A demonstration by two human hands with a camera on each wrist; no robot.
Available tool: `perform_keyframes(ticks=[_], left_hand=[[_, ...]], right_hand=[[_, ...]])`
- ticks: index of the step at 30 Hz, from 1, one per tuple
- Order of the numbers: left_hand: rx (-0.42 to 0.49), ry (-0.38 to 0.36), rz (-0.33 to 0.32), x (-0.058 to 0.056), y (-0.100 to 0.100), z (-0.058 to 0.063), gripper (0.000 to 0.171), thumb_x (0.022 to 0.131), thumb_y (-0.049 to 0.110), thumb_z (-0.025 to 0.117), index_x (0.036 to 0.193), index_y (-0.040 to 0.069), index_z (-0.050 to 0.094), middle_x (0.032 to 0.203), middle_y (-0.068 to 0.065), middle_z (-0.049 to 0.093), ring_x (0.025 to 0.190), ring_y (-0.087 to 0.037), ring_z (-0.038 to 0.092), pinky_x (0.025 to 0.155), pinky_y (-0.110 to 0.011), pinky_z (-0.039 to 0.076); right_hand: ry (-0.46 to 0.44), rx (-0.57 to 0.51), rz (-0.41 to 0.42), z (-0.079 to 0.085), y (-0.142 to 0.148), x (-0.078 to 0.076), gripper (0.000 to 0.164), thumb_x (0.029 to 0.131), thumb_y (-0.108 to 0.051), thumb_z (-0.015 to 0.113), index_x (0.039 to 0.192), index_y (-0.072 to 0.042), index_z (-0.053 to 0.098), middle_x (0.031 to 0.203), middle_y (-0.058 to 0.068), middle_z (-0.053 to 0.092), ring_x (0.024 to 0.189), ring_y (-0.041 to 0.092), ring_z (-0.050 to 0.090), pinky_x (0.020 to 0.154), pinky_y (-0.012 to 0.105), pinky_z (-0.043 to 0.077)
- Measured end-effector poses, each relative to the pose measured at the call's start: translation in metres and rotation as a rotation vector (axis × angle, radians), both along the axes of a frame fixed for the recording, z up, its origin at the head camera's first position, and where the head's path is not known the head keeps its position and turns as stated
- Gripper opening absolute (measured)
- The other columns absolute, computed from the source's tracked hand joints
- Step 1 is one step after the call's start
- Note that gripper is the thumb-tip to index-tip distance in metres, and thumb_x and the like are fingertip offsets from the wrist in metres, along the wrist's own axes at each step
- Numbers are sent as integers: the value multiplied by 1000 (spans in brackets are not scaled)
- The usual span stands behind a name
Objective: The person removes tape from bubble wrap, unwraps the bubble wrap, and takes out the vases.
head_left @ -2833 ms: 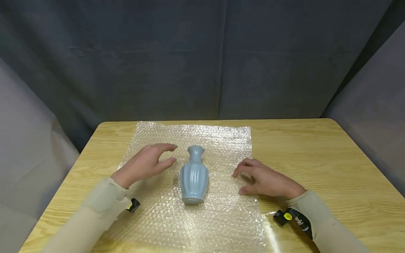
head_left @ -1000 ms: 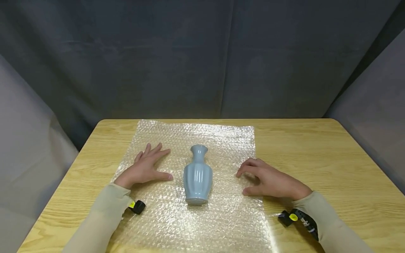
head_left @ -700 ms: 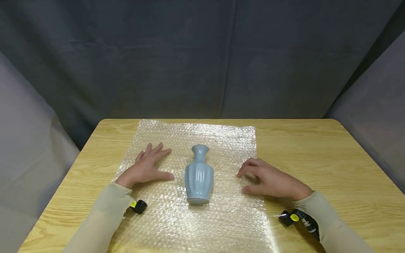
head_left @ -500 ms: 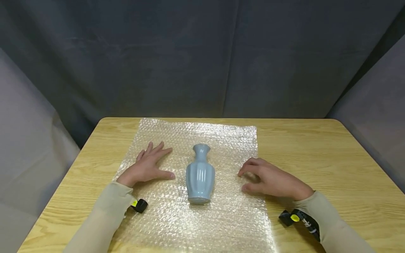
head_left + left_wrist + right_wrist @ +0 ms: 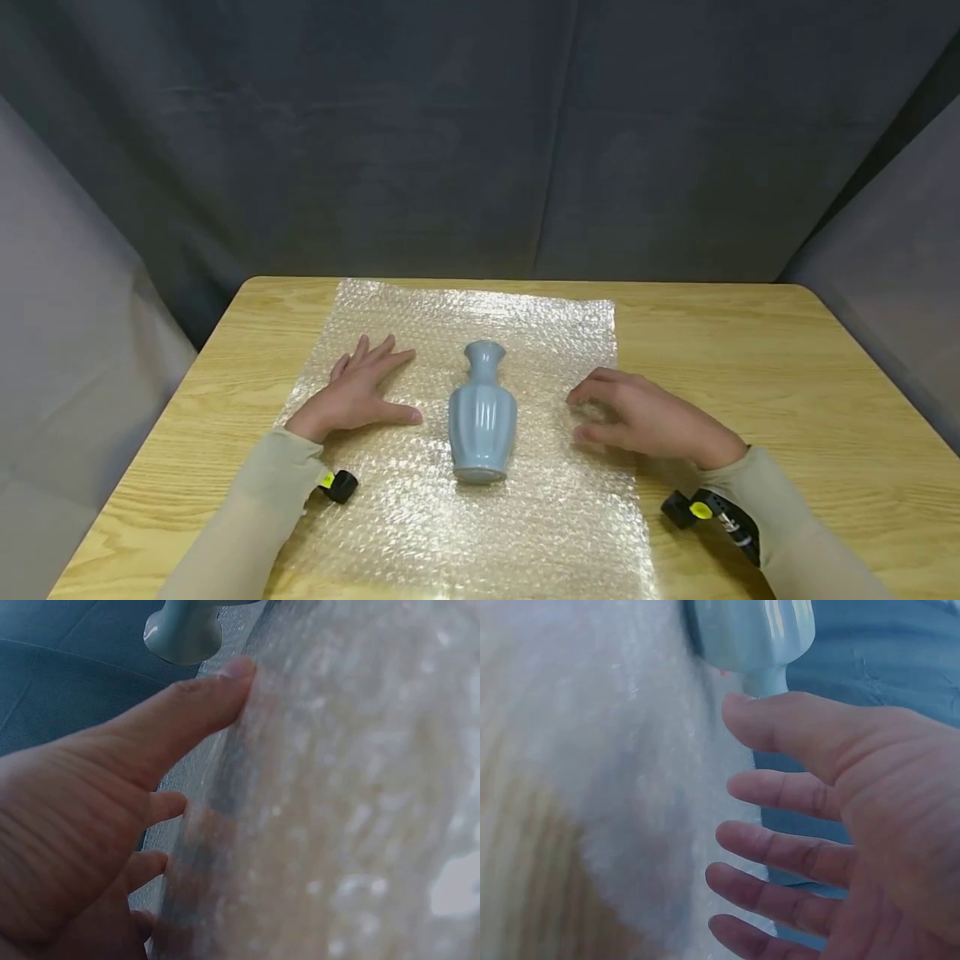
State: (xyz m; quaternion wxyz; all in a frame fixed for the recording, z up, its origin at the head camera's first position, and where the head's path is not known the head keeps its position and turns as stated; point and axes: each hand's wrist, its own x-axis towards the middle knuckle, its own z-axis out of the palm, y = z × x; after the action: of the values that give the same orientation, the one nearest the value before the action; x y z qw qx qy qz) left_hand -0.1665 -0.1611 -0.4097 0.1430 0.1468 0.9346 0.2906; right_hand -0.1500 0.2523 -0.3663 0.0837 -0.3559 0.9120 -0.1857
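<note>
A pale blue glazed vase (image 5: 483, 425) with a ribbed body and flared neck lies on its side on a sheet of bubble wrap (image 5: 420, 533), mouth toward the far edge. My left hand (image 5: 358, 398) rests on the wrap to the left of the vase, fingers spread and thumb pointing at it. In the left wrist view the thumb and fingertips touch the wrap. Right of the vase, my right hand (image 5: 637, 415) hovers by the sheet's right edge with fingers loosely bent and nothing in them. The right wrist view shows its fingers apart, the vase (image 5: 754, 634) beyond the thumb.
The wood-grain table (image 5: 787, 392) extends past the wrap on both sides. A dark curtain (image 5: 375, 150) hangs behind the table, with grey cloth (image 5: 67, 333) at the left. Each sleeved wrist carries a small black camera (image 5: 678, 508).
My left hand has come down and spread flat on the wrap. My right hand has lifted slightly from the sheet. The vase stays in place; the view has shifted a little.
</note>
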Motion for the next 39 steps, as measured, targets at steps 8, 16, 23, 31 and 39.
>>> perform_keyframes(ticks=[8,16,23,31,39], left_hand=[[-12,-3,-7,-3,8,-1,103,80,60,82,163,23,34,176,-14,8,161,-47,-12,126,-69,-7],[-16,7,-9,-1,8,-3,104,80,61,81,163,21,34,175,-16,7,160,-49,-11,125,-70,-6],[-11,15,-11,1,7,-4,103,81,61,80,163,20,34,175,-16,8,160,-49,-10,125,-71,-5],[-3,20,-24,1,6,-5,101,82,61,79,163,20,35,175,-17,7,160,-49,-11,125,-71,-6],[-3,12,-17,2,4,-4,101,82,59,80,163,20,35,175,-16,7,160,-48,-12,125,-70,-6]], right_hand=[[10,-29,-53,7,-10,-5,32,96,-34,74,120,-13,73,118,0,73,100,16,70,85,37,61],[1,-139,-125,4,-33,-8,41,99,-46,69,122,-12,72,117,2,76,101,15,72,87,38,60],[-126,-256,-215,2,-53,-11,42,101,-49,64,124,-15,73,118,-1,76,98,12,73,86,31,60],[-178,-293,-291,-2,-63,-17,46,103,-50,60,128,-13,70,124,7,75,105,24,74,91,41,61],[-199,-313,-343,-9,-74,-20,45,103,-53,57,127,-16,69,118,5,76,101,21,74,85,37,60]])
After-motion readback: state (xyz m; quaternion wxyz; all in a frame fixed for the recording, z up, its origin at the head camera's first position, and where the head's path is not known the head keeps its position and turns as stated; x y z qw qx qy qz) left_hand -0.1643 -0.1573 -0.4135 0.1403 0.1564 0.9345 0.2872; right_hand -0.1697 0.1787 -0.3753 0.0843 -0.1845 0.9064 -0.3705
